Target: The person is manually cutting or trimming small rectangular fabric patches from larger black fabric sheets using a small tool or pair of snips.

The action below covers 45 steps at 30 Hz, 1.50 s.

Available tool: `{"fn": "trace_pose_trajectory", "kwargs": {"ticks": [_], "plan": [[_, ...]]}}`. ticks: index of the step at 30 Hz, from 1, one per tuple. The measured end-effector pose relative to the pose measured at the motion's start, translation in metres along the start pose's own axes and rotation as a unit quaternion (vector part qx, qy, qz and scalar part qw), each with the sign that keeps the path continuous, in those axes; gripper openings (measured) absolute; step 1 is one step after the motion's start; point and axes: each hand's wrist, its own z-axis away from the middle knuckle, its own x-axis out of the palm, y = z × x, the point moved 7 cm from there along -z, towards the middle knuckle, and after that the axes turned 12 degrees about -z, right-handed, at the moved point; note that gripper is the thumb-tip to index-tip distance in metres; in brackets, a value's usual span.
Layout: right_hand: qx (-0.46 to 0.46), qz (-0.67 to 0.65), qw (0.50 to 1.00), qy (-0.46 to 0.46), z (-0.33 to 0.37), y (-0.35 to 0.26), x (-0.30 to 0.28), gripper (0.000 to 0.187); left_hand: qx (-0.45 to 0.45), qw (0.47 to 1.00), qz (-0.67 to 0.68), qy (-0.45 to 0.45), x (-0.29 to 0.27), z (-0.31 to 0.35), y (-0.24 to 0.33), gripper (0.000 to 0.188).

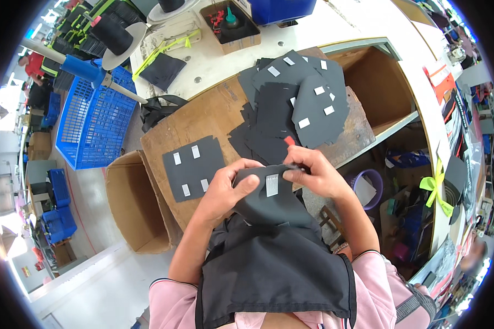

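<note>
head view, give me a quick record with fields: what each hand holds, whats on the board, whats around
left hand: left hand grips the dark fabric piece from its left side
right hand: right hand pinches the same piece at its top edge
piece detail: white tag on its face
on board: single dark sheet with four white tags; heap of dark pieces on the wooden board
around: blue basket, open cardboard box
lap: black cloth

Dark grey fabric piece (269, 194) with a white ribbed patch (271, 185); bent, held above the lap.
</note>
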Motion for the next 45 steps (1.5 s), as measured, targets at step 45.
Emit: {"fn": "trace_pose_trajectory", "kwargs": {"ticks": [45], "plan": [[0.074,-0.411,0.890,0.183,-0.006,0.049,0.044,0.020,0.099,0.881,0.279,0.369,-0.066,0.020,-0.020,0.030]]}}
